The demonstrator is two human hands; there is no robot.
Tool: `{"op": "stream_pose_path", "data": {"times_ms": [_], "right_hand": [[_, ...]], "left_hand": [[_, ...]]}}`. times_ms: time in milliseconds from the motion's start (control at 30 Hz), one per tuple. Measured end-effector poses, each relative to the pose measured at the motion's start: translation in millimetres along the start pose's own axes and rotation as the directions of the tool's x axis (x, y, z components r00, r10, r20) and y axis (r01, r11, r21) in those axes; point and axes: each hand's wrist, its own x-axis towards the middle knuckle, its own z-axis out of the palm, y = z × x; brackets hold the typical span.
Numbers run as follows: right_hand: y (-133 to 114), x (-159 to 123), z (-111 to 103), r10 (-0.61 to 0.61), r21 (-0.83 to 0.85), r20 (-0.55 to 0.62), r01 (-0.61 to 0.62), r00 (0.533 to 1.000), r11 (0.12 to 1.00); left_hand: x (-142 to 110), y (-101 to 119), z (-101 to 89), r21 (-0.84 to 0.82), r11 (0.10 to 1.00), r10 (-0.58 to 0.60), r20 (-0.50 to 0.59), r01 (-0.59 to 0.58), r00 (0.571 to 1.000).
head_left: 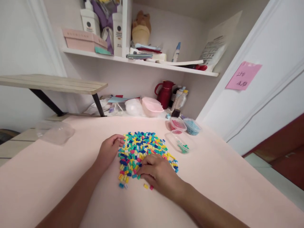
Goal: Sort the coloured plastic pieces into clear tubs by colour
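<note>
A spread-out pile of small plastic building bricks [144,144] in blue, green, yellow, white and pink lies on the pale pink tabletop. At its left edge rests my left hand [109,149], fingers loosely stretched towards the bricks and apparently holding nothing. My right hand [161,172] reaches over the near right part of the pile, with fingers bent down and drawn together among the bricks. Whatever its fingertips hold is hidden. A yellow brick [145,186] and a pink brick [151,187] lie loose just below that hand.
Right of the pile, a clear tub [171,141] holds some green bricks. Behind it stand tubs of pink bricks [178,124] and blue bricks [192,126]. A clear container [55,133] sits left, near a raised wooden shelf [54,84]. A red jug [165,95] stands behind.
</note>
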Motion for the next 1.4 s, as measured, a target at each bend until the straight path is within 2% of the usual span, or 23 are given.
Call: {"op": "stream_pose_path", "data": {"times_ms": [133,200,267,333,400,467,500,567,667,800,833,900,1000,1067,1133,1233,1333,1400], "right_hand": [[-0.6,-0.8,-7.2,-0.018,-0.022,-0.064,0.017,0.998,1.0],[6.8,-3.1,-20.7,-0.007,-0.02,-0.144,0.004,0.99,1.0],[22.9,-8.7,-42.1,0.069,-0.004,-0.264,-0.073,0.962,0.997],[45.5,-18.9,-68.4,0.2,0.02,-0.408,-0.21,0.891,0.977],[69.9,-32.4,-92.7,0.325,0.029,-0.524,-0.366,0.787,0.93],[91.5,-45.9,-108.5,0.428,-0.004,-0.571,-0.524,0.701,0.851],[100.2,-51.5,-112.5,0.47,-0.032,-0.567,-0.588,0.677,0.808],[112.3,-59.3,-114.6,0.531,-0.083,-0.533,-0.665,0.659,0.743],[115.5,-62.0,-113.6,0.532,-0.084,-0.523,-0.662,0.666,0.745],[93.4,-52.2,-116.8,0.432,0.028,-0.626,-0.535,0.649,0.844],[84.7,-48.4,-116.6,0.409,0.045,-0.627,-0.494,0.663,0.868],[66.5,-40.6,-111.5,0.359,0.06,-0.557,-0.395,0.749,0.917],[41.8,-30.8,-90.3,0.238,0.049,-0.374,-0.238,0.896,0.97],[29.6,-26.2,-71.1,0.121,-0.005,-0.259,-0.126,0.958,0.992],[21.8,-23.2,-53.6,0.023,-0.061,-0.154,-0.033,0.988,0.998],[18.3,-21.0,-36.9,-0.019,-0.062,-0.04,0.016,0.999,0.998],[21.1,-20.5,-30.9,-0.032,-0.025,0.033,0.033,0.999,0.999],[23.5,-20.9,-30.6,-0.042,-0.024,0.048,0.044,0.998,0.999]], "left_hand": [[-0.6,3.6,-2.0,0.004,1.0,0.01,0.009,-0.01,1.0],[-0.2,5.4,-4.1,0.024,1.0,0.005,0.012,-0.005,1.0],[1.8,5.6,-5.9,0.072,0.997,-0.024,0.003,0.024,1.0],[5.0,4.5,-7.0,0.098,0.994,-0.039,-0.011,0.039,0.999],[7.7,2.6,-7.4,0.109,0.993,-0.042,-0.009,0.043,0.999],[9.3,0.1,-7.7,0.115,0.992,-0.043,0.013,0.041,0.999],[10.0,-1.7,-7.8,0.121,0.992,-0.04,0.029,0.036,0.999],[11.6,-5.7,-8.1,0.133,0.991,-0.029,0.038,0.024,0.999],[14.1,-9.4,-8.1,0.123,0.992,-0.032,0.015,0.03,0.999],[12.4,-4.2,-7.0,0.105,0.993,-0.053,0.015,0.051,0.998],[11.4,-2.1,-6.7,0.094,0.994,-0.056,0.014,0.054,0.998],[9.8,0.9,-6.4,0.062,0.997,-0.046,0.026,0.044,0.999],[8.5,2.2,-7.7,0.049,0.998,-0.026,0.007,0.026,1.0],[7.1,2.5,-9.8,0.018,1.0,-0.009,-0.047,0.01,0.999],[5.0,3.5,-12.2,-0.069,0.998,-0.018,-0.126,0.009,0.992],[1.4,6.4,-15.0,-0.226,0.974,-0.071,-0.207,0.023,0.976],[-1.0,11.5,-16.2,-0.292,0.956,-0.096,-0.203,0.033,0.975],[-2.3,18.0,-17.3,-0.331,0.941,-0.119,-0.154,0.062,0.981]]}}
